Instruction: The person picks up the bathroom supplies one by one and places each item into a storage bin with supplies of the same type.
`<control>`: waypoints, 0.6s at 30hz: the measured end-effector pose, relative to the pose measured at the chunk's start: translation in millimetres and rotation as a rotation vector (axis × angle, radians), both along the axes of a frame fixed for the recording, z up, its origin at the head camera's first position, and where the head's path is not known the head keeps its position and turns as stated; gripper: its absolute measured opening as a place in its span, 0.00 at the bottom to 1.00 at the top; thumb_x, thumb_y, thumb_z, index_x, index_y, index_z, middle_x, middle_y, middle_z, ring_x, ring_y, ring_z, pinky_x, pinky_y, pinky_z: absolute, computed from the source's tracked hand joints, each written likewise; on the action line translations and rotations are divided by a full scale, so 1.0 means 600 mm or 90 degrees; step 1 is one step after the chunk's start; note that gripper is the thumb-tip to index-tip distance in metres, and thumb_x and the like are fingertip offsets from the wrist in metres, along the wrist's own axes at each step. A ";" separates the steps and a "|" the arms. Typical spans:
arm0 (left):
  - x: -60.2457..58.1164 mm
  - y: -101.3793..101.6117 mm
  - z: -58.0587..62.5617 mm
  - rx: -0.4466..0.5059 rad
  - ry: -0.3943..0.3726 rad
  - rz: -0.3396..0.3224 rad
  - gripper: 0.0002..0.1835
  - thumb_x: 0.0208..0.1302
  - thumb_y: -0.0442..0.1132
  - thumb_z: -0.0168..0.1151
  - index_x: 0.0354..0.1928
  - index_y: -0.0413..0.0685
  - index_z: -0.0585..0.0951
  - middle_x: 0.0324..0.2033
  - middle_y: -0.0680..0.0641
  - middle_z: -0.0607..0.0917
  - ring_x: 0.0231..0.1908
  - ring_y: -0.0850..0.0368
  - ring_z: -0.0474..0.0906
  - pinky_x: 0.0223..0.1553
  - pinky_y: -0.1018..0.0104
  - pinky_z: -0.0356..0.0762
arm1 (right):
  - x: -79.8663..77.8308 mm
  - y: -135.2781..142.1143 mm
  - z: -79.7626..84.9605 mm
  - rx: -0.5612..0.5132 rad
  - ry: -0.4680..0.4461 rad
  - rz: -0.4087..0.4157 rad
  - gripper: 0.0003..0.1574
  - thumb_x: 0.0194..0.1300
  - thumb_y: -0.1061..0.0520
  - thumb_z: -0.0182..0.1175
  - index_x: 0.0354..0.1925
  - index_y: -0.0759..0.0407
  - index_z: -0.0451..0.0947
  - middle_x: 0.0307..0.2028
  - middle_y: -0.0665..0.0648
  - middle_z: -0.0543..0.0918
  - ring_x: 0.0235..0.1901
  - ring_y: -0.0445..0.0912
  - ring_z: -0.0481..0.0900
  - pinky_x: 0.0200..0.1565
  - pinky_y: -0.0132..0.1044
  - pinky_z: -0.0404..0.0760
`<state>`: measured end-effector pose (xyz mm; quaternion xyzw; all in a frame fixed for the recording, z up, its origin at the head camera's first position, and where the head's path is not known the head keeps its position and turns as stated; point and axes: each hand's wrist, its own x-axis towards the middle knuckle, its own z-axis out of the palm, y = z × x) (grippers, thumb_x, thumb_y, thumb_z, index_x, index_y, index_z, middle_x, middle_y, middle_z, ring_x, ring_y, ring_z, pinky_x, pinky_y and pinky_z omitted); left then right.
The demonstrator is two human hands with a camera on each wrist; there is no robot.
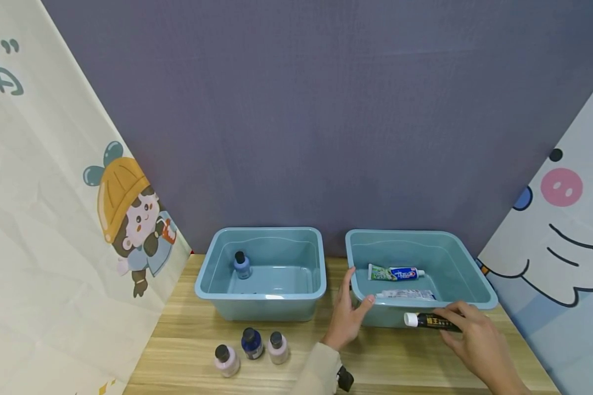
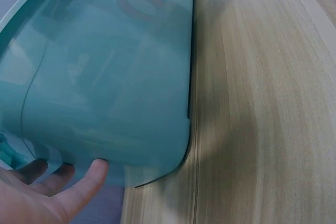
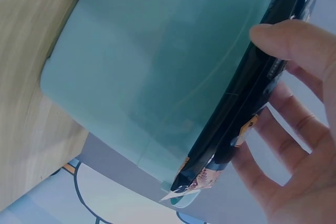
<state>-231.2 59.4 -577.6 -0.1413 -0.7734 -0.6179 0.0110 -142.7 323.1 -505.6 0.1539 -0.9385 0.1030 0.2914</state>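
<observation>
My right hand (image 1: 474,334) pinches a black toothpaste tube (image 3: 231,95) with a white cap. The tube is in front of the front wall of the right blue-green bin (image 1: 400,235), its cap pointing left in the head view. My left hand (image 1: 346,318) holds that bin's front left corner, the thumb at the rim and the fingers against the outer wall (image 2: 105,77). Inside the bin lie a green and blue toothpaste tube (image 1: 395,273) and a whitish tube (image 1: 406,294), the latter partly hidden by the front rim.
A second blue-green bin (image 1: 260,297) stands to the left, holding a small blue bottle (image 1: 242,266). Before it on the wooden table (image 1: 178,351) are a dark blue bottle (image 1: 252,344) and two pale pink bottles (image 1: 227,362). A grey backdrop (image 1: 277,109) rises behind.
</observation>
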 end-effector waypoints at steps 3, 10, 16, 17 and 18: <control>0.001 0.000 0.000 0.001 -0.003 0.000 0.41 0.70 0.65 0.58 0.77 0.88 0.48 0.79 0.55 0.58 0.76 0.48 0.60 0.69 0.36 0.66 | 0.000 0.001 0.004 0.005 -0.002 0.003 0.33 0.27 0.62 0.85 0.40 0.52 0.90 0.38 0.48 0.82 0.34 0.47 0.79 0.27 0.36 0.75; 0.001 0.000 0.004 0.005 -0.012 0.001 0.41 0.71 0.61 0.60 0.77 0.89 0.48 0.79 0.57 0.57 0.76 0.50 0.59 0.70 0.37 0.64 | -0.004 0.003 0.015 0.005 0.006 0.016 0.29 0.36 0.53 0.85 0.42 0.54 0.90 0.39 0.50 0.82 0.33 0.45 0.78 0.27 0.36 0.77; 0.000 0.001 0.001 0.006 -0.004 0.003 0.41 0.72 0.59 0.60 0.77 0.87 0.48 0.79 0.54 0.59 0.76 0.48 0.60 0.69 0.36 0.64 | -0.008 0.003 0.025 0.013 0.008 0.029 0.34 0.28 0.63 0.84 0.43 0.55 0.90 0.39 0.50 0.82 0.32 0.42 0.76 0.26 0.34 0.74; 0.000 0.001 0.001 0.005 -0.003 0.003 0.41 0.72 0.60 0.60 0.77 0.87 0.48 0.79 0.54 0.58 0.76 0.48 0.60 0.69 0.36 0.65 | -0.009 0.003 0.027 0.013 0.007 0.032 0.34 0.29 0.63 0.83 0.43 0.55 0.90 0.39 0.49 0.82 0.31 0.41 0.76 0.26 0.33 0.73; 0.000 0.001 0.000 0.004 -0.001 0.003 0.41 0.72 0.59 0.60 0.78 0.87 0.48 0.79 0.54 0.58 0.76 0.47 0.60 0.69 0.35 0.65 | -0.010 0.003 0.028 0.014 0.007 0.036 0.34 0.29 0.64 0.82 0.44 0.55 0.90 0.39 0.50 0.82 0.31 0.40 0.75 0.26 0.33 0.72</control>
